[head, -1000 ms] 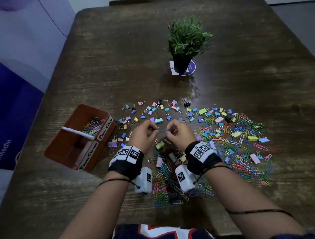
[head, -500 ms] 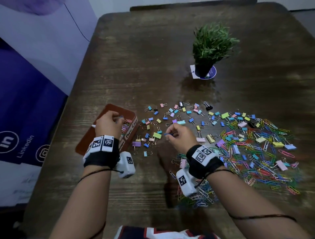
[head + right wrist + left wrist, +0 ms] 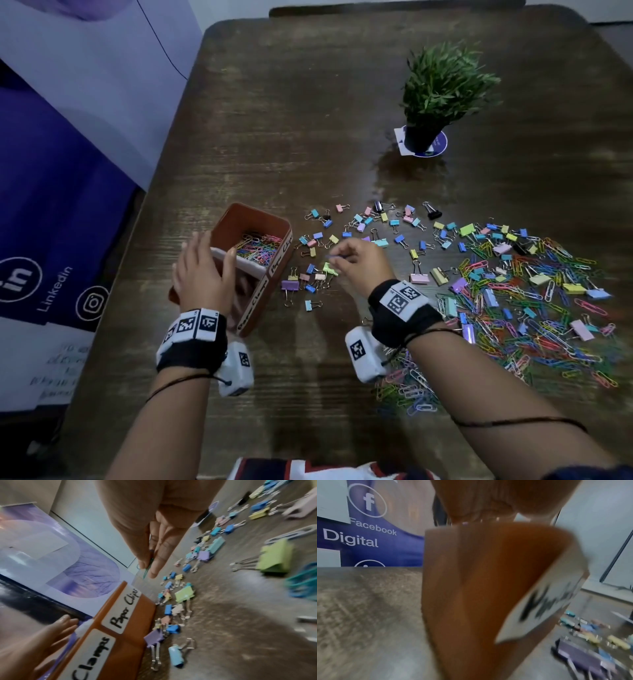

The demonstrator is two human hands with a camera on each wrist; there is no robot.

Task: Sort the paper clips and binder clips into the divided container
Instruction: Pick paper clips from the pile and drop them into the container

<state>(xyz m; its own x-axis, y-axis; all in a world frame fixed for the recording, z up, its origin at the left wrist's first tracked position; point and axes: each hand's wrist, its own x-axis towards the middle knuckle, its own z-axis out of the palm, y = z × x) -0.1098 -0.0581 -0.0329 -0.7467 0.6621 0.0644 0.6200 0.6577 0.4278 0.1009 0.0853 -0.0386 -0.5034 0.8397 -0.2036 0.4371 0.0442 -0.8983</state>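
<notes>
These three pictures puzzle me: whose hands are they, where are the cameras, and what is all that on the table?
No robot here: a person sorts clips by hand. One camera sits on the head and looks down; one on each wrist looks along the fingers. On the table lie binder clips, a paper clip pile and a plant. The left hand rests on the orange box, whose far compartment, labelled Paper Clips, already holds some. The right hand pinches one green paper clip, seen best from its wrist.
</notes>
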